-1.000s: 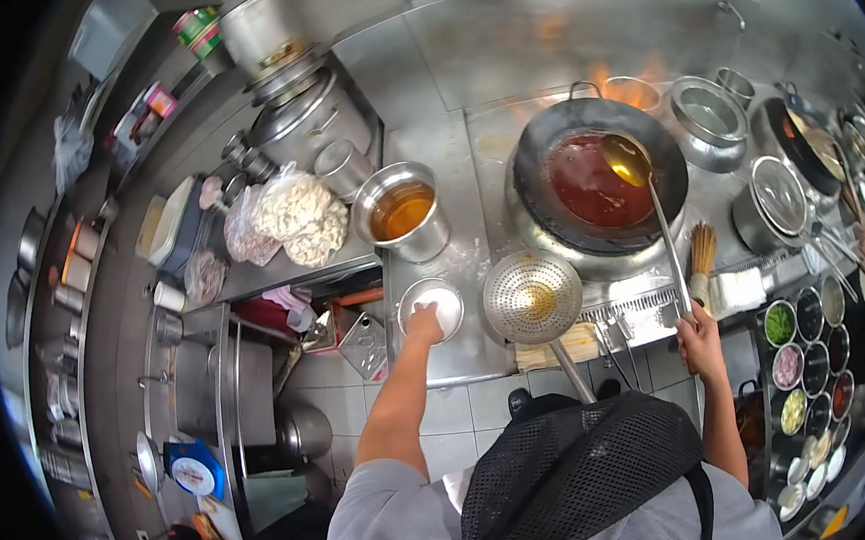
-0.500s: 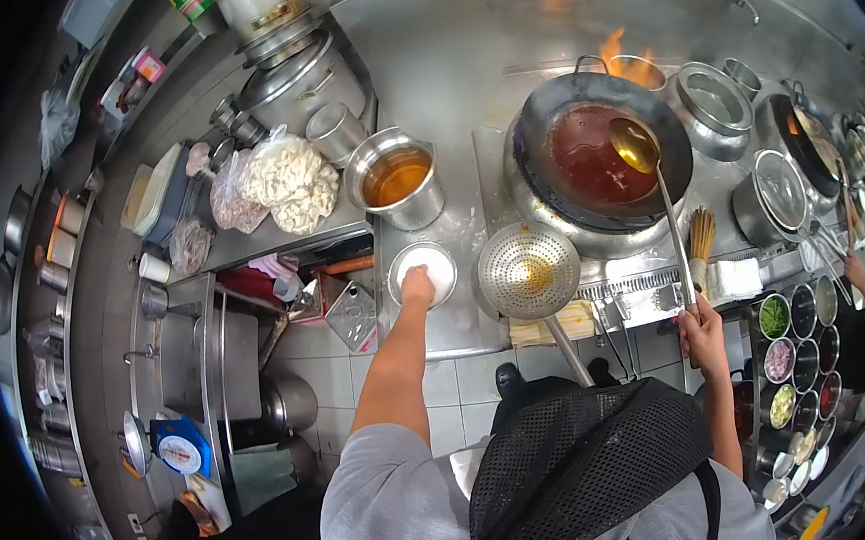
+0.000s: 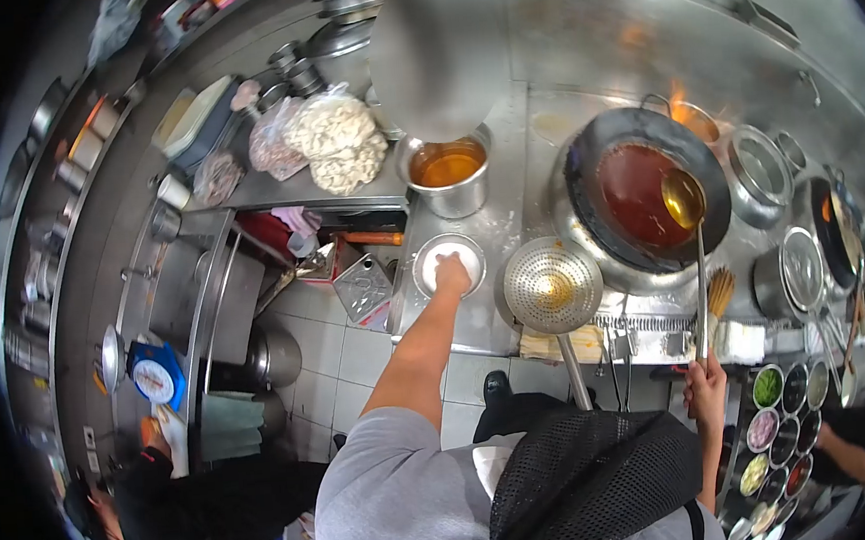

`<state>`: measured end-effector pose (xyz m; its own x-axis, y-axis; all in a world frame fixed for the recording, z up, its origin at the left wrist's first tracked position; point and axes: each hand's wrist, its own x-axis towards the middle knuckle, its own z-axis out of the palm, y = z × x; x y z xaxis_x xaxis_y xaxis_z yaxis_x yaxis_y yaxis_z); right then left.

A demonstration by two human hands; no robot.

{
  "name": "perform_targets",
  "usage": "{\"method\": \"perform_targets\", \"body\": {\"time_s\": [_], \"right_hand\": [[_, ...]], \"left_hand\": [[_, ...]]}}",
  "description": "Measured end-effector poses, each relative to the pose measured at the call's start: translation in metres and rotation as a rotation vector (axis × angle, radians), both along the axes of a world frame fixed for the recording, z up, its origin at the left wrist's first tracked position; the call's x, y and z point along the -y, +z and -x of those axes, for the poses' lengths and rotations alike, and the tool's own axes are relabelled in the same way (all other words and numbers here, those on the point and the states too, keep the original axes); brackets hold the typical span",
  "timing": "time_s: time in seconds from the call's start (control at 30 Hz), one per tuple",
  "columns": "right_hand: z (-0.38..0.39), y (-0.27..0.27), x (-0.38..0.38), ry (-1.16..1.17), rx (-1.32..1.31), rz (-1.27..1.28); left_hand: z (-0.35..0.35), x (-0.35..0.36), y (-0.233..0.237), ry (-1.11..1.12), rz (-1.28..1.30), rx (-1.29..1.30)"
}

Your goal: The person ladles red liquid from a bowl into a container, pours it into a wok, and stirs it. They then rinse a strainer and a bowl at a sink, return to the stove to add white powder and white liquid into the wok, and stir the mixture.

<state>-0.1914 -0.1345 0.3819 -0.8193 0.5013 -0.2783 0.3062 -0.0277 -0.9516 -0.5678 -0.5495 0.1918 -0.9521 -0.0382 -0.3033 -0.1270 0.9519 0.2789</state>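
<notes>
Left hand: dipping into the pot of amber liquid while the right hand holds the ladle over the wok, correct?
No. The head view shows the left hand at the small bowl of white powder, beside the pot of amber liquid, not in it. The right hand does hold the ladle over the wok.

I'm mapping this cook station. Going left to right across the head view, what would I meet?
Blue scale → small bowl of white powder, with the left hand in it → perforated skimmer → wok of red sauce → lidded steel pot.
</notes>
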Motion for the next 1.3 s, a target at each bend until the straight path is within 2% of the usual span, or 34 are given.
{"method": "perform_targets", "body": {"time_s": [0.13,0.2,0.37,0.43,0.5,0.57,0.7,0.8,0.87,0.9,0.97,1.03,1.07,1.13,1.3], "right_hand": [[-0.002,-0.013,-0.003,-0.003,0.077,-0.019],[-0.001,-0.015,-0.003,0.024,0.046,-0.019],[0.000,-0.012,-0.006,0.058,0.032,-0.007],[-0.002,-0.002,-0.004,0.066,0.017,-0.033],[-0.008,0.005,-0.010,0.073,0.052,0.004],[-0.014,0.027,-0.004,0.077,0.042,0.083],[-0.018,0.047,-0.013,0.116,0.135,0.125],[-0.008,0.046,-0.020,0.164,0.181,0.114],[0.000,0.042,-0.024,0.154,0.166,0.113],[0.006,0.037,-0.029,0.144,0.175,0.122],[0.018,0.028,-0.037,0.140,0.140,0.118],[0.032,0.019,-0.046,0.158,0.075,0.154],[0.040,0.016,-0.048,0.116,0.104,0.169],[0.058,0.002,-0.057,0.094,0.139,0.134],[0.090,-0.008,-0.053,0.014,0.114,0.163]], "left_hand": [[-0.010,-0.006,0.001,0.071,-0.032,-0.086],[-0.006,-0.005,-0.005,-0.005,-0.044,-0.130],[0.014,0.008,-0.032,-0.011,-0.083,-0.175],[0.026,0.013,-0.039,-0.125,0.022,-0.103],[0.014,0.014,-0.003,-0.163,0.006,-0.114],[0.008,0.017,0.011,-0.292,0.087,0.076],[0.019,0.019,-0.012,-0.540,0.224,0.195],[0.015,0.017,-0.017,-0.541,0.188,0.102],[0.010,0.018,-0.026,-0.383,-0.002,-0.137],[0.006,0.016,-0.018,-0.359,-0.023,-0.161],[0.010,0.014,-0.021,-0.402,-0.013,-0.161],[0.010,0.007,-0.010,-0.210,0.004,-0.055],[0.008,0.004,-0.005,-0.249,0.015,-0.055],[0.006,-0.001,0.005,-0.175,-0.013,-0.071],[0.006,0.006,-0.006,-0.263,-0.014,-0.187]]}}
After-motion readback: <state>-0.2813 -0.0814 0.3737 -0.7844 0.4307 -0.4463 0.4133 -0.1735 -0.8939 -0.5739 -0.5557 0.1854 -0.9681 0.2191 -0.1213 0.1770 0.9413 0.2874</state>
